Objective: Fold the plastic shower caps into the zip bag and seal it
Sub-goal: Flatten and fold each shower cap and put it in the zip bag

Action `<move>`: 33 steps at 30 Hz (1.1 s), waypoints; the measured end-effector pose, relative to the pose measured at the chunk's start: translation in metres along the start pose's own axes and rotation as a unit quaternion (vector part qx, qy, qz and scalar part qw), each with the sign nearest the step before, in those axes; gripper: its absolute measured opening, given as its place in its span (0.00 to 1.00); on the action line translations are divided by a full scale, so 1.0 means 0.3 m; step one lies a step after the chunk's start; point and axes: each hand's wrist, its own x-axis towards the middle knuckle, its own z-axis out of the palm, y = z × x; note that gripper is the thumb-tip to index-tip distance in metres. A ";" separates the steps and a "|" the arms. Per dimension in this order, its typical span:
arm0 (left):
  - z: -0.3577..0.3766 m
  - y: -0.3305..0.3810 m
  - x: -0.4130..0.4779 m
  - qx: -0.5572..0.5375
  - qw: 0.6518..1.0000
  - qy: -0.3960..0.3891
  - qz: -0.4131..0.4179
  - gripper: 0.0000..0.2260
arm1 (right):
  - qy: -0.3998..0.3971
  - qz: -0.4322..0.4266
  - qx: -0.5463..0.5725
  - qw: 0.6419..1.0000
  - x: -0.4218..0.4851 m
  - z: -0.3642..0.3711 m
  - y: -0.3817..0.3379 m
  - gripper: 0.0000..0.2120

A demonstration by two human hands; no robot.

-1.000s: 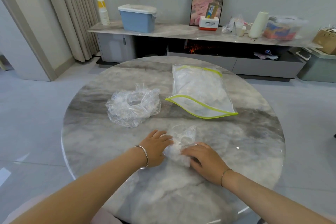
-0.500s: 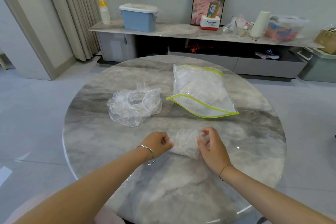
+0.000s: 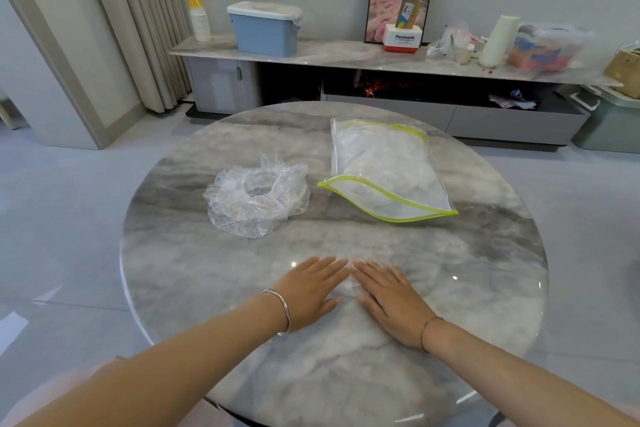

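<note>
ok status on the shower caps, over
Both flat: left hand, right hand pressing flattened cap onto table. Loose second cap beside zip bag, mouth open. Nothing blocks it.

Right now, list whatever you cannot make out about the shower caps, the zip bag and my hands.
Head view only:
- Cap being folded: left hand and right hand lie flat over it; its fold is hidden.
- Zip bag: crumpled clear plastic inside; count unreadable.
- Loose cap: clear layers overlap; one cap or several, cannot tell.
- Table: near rim cut off by the forearms and frame edge.
</note>
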 end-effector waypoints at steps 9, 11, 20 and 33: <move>0.023 0.000 -0.018 -0.010 0.996 -0.084 -0.016 0.35 | 0.190 -0.133 -0.028 0.972 -0.024 -0.031 -0.011 0.18; 0.010 0.000 -0.007 -0.005 0.997 -0.069 -0.016 0.26 | 0.175 -0.129 -0.039 0.975 -0.029 -0.032 -0.011 0.19; -0.030 -0.003 0.040 -0.054 0.997 0.006 -0.051 0.12 | 0.145 -0.015 0.058 0.988 -0.005 -0.027 -0.021 0.14; -0.009 -0.024 0.019 -0.247 0.933 0.011 -0.261 0.15 | 0.139 0.180 0.345 0.911 0.034 -0.030 -0.003 0.10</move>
